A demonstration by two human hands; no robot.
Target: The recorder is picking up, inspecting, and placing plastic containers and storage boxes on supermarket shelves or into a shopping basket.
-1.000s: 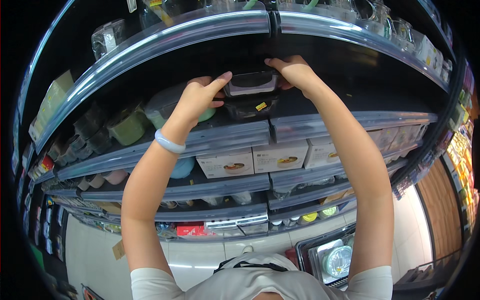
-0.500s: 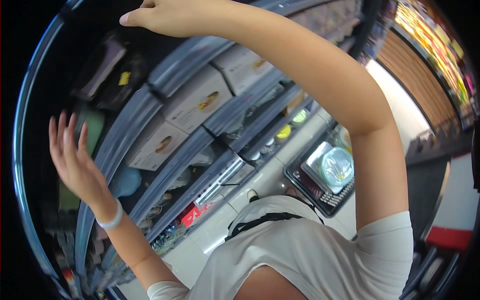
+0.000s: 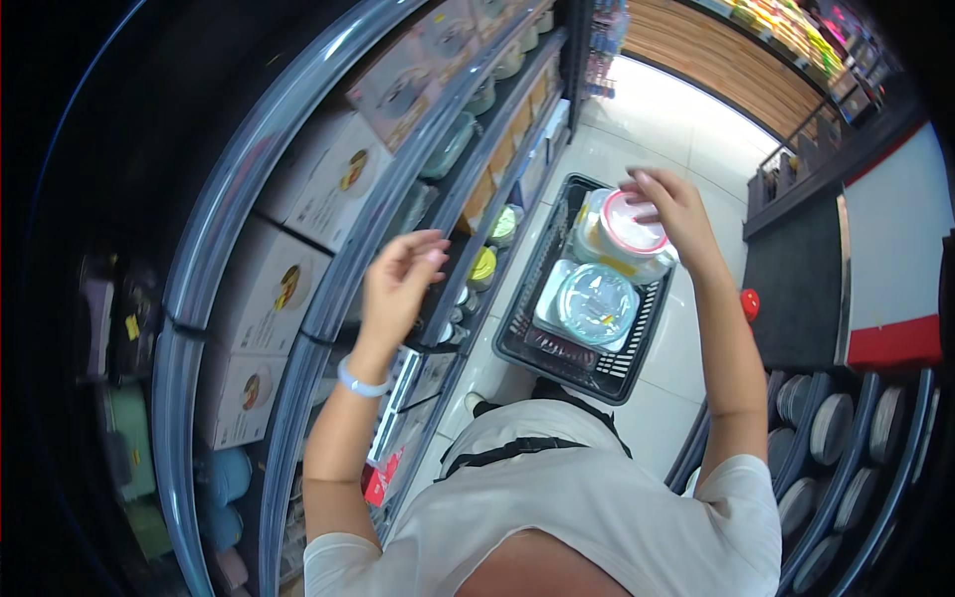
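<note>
My left hand (image 3: pixel 398 289) hangs in front of the shelf rack, its fingers loosely curled and nothing seen in them. A pale band (image 3: pixel 360 380) circles that wrist. My right hand (image 3: pixel 672 207) is above the far right part of a black basket (image 3: pixel 629 366) on the floor, fingers bent and apart, holding nothing visible. Inside the basket, a clear round container with a pink-rimmed lid (image 3: pixel 629 231) lies just below these fingers; whether they touch it I cannot tell. Nearer me in the basket is a round container with a light blue lid (image 3: pixel 597 303).
The shelf rack (image 3: pixel 239 189) on my left carries white boxes (image 3: pixel 343 179), green and blue ware, and jars with yellow lids (image 3: pixel 482 267) low down. A rack of round plates (image 3: pixel 831 428) stands at right. Pale tiles (image 3: pixel 637 139) cover the floor; beyond is a wood-fronted stand (image 3: pixel 686 50).
My right arm has come down from the upper shelf to above the basket. My left hand has moved right, away from the shelf. The view has turned toward the basket.
</note>
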